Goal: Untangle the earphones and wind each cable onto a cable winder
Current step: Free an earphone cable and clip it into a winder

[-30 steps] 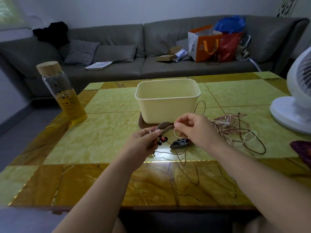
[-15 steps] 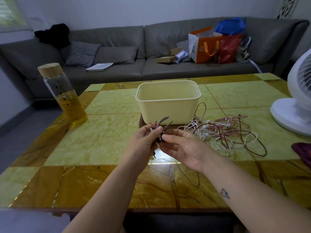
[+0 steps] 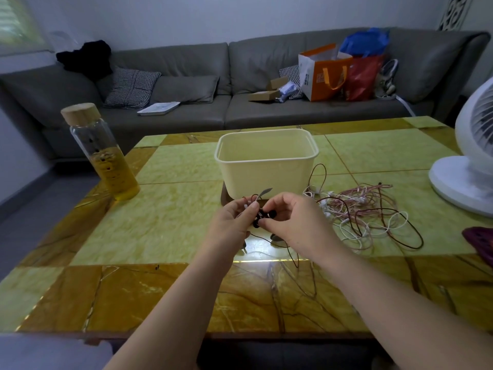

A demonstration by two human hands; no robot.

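Note:
Both hands meet above the table's middle. My left hand (image 3: 232, 226) pinches a grey cable winder (image 3: 262, 193) whose tip pokes up past my fingers. My right hand (image 3: 296, 222) grips the dark earbuds (image 3: 264, 216) of a dark red earphone, pressed against the winder. Its thin dark cable (image 3: 266, 240) hangs down to the tabletop below my hands. To the right lies a tangled heap of earphone cables (image 3: 365, 209), white, pink and dark red. A second grey winder (image 3: 276, 238) peeks out under my right hand.
A cream plastic tub (image 3: 266, 166) stands just behind my hands on a dark base. A glass bottle (image 3: 102, 153) with amber liquid is at the left. A white fan (image 3: 469, 166) is at the right edge, with a purple item (image 3: 480, 241) near it. A sofa lies beyond.
My right hand turned palm-down and closed over the earbuds at the winder, having come back from the cable heap a second ago. My left hand stayed put.

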